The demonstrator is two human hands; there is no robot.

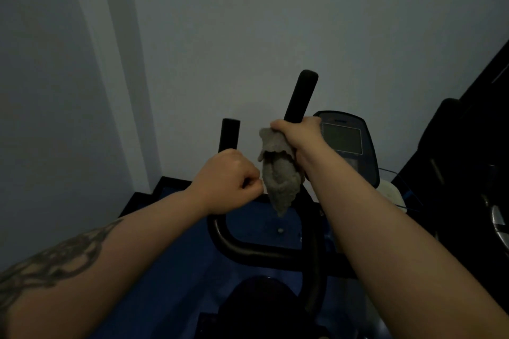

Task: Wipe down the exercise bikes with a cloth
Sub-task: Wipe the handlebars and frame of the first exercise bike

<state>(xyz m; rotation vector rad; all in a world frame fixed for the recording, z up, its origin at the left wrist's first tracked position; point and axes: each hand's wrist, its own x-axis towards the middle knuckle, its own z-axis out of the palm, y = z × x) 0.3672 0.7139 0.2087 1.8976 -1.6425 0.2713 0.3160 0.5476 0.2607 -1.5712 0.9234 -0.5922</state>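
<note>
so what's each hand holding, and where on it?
Right hand grips the grey cloth by its upper end, wrapped against the right handlebar. Left hand grips the left handlebar below its tip.

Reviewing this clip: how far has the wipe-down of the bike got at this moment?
Done: cannot tell; nothing shows which surfaces are already clean. In hand: the right hand grips the grey cloth around the right handlebar grip, cloth hanging below, while the left hand holds the left handlebar grip. Likely left: the left grip, the curved bar, the console behind the right hand, and the dark machine at right.
</note>
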